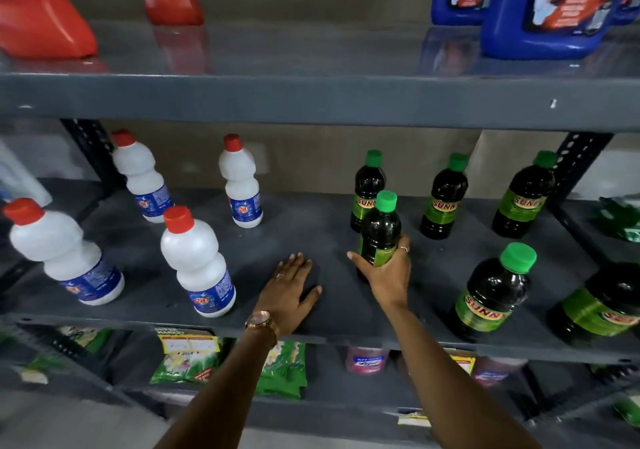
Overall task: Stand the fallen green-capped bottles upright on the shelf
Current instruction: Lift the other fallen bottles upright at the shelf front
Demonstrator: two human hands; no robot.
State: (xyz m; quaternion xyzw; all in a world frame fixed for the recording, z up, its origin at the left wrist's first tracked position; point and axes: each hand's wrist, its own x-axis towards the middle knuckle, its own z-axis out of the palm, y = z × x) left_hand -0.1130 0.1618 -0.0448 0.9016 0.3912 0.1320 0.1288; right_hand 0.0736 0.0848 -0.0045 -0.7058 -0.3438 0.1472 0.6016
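Right hand point(384, 272) wrapped around the lower body of a green-capped bottle point(380, 230), thumb on the near-left side, fingers point(401, 248) curled round the label — bottle upright or nearly so, base hidden behind the palm, so contact with the shelf point(311, 227) impossible to confirm. Left hand point(291, 289) lying flat and open on the bare shelf surface just to the left of the gripping hand, holding nothing, probably bracing.

Best to lower straight down until the base sits flat, then test with a slight loosening of the grip before letting go. Worth keeping clear of the standing bottle point(367, 189) directly behind the held one — close enough to knock on release. Better to draw the fingers off sideways and toward the body, not upward past the cap.

Further right of the hand, four more green-capped bottles point(491, 296) apparently standing; none plainly seen lying down.
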